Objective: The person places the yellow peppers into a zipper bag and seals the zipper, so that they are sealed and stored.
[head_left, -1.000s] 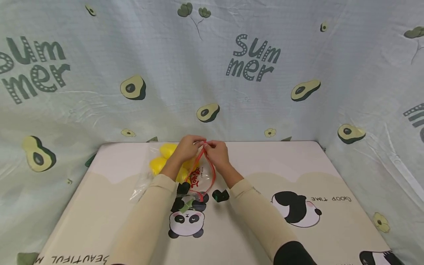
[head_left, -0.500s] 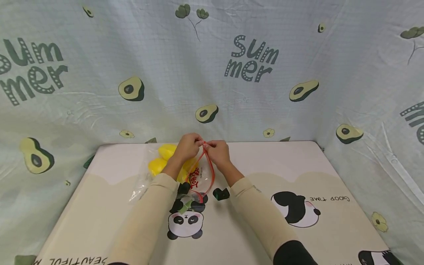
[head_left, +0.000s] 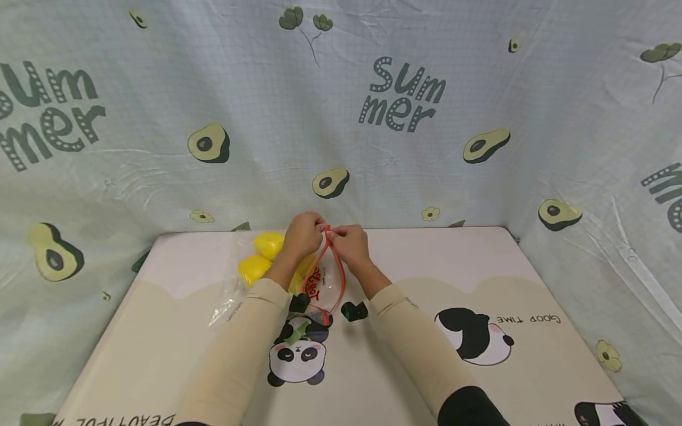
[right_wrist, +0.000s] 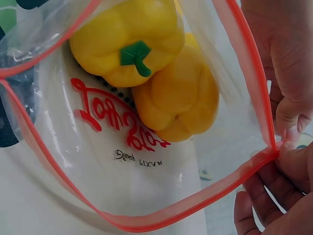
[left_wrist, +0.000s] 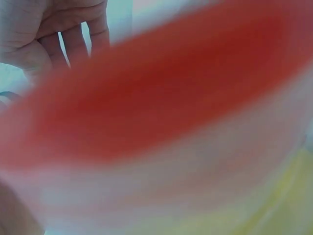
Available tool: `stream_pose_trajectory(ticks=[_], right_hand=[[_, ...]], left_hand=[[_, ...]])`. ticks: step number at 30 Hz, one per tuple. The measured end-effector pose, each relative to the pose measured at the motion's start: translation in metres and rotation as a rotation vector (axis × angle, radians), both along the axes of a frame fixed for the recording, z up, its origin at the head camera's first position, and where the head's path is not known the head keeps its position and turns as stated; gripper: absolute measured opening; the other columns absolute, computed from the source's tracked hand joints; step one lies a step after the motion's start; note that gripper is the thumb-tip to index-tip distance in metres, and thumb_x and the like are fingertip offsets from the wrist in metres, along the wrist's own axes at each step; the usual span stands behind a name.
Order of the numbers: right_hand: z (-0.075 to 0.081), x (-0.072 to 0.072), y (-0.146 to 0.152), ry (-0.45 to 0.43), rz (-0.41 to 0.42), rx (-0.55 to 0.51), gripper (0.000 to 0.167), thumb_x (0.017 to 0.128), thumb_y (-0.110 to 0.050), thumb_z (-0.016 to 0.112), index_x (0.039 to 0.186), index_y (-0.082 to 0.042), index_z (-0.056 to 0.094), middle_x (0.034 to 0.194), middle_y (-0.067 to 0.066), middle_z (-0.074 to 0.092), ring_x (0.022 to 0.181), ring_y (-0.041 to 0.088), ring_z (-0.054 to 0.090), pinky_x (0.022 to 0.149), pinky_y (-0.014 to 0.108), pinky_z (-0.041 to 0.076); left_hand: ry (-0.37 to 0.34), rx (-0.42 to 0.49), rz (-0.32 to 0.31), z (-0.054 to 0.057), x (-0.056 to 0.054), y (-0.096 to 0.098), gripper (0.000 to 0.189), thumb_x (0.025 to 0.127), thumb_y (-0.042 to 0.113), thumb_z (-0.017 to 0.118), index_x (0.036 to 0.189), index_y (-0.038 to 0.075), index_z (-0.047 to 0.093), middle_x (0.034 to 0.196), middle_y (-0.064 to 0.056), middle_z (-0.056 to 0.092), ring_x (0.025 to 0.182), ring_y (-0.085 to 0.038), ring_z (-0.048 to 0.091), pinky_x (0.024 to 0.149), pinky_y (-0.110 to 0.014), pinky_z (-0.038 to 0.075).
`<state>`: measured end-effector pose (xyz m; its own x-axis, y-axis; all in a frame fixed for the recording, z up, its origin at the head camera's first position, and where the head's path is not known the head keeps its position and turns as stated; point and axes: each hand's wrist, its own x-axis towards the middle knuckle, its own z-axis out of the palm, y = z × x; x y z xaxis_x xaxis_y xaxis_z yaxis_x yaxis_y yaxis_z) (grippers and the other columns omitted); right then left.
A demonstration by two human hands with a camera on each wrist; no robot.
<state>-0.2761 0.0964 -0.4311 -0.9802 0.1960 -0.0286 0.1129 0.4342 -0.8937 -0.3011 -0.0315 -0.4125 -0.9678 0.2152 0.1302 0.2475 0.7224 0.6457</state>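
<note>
A clear plastic zip bag (head_left: 333, 278) with a red zip edge lies near the far side of the table, its mouth gaping. Inside are yellow bell peppers (right_wrist: 129, 39), one showing a green stem. Red lettering is printed on the bag. My left hand (head_left: 303, 235) reaches over the peppers and pinches the zip's far corner. From the other side my right hand (head_left: 348, 244) pinches the same corner between thumb and finger, its other fingers loosely bent. In the left wrist view the red zip strip (left_wrist: 171, 93) is blurred and hides much of both hands.
The cream table mat (head_left: 394, 355) has printed pandas and words. Behind its far edge hangs a pale curtain (head_left: 266, 177) with avocado prints. A dark green piece (head_left: 354, 311) shows by my right sleeve, a dark one (head_left: 299, 303) by the left.
Both hands stay at the bag's far corner. My left hand has risen slightly, and the red zip corner shows a little more between the fingertips. The head view has drifted slightly.
</note>
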Motion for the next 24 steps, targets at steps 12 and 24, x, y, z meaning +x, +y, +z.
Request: stream_pose_trajectory(ticks=[12, 24], right_hand=[[-0.0031, 0.0033, -0.0015, 0.006, 0.023, 0.027, 0.021, 0.098, -0.020, 0.070, 0.106, -0.005, 0.082, 0.098, 0.013, 0.080, 0.085, 0.023, 0.064, 0.069, 0.029, 0.054], [-0.0054, 0.0069, 0.0001, 0.013, 0.023, 0.063, 0.021, 0.098, -0.021, 0.070, 0.102, -0.006, 0.084, 0.091, 0.012, 0.079, 0.081, 0.022, 0.061, 0.064, 0.025, 0.049]], left_hand=[[0.003, 0.038, 0.051, 0.0016, 0.0015, -0.0019, 0.019, 0.104, 0.013, 0.058, 0.099, 0.001, 0.072, 0.093, -0.014, 0.070, 0.079, -0.028, 0.059, 0.069, -0.032, 0.053], [-0.011, 0.056, 0.086, -0.0021, -0.0017, 0.0022, 0.018, 0.105, 0.014, 0.059, 0.101, 0.001, 0.072, 0.098, -0.015, 0.071, 0.085, -0.030, 0.062, 0.077, -0.037, 0.058]])
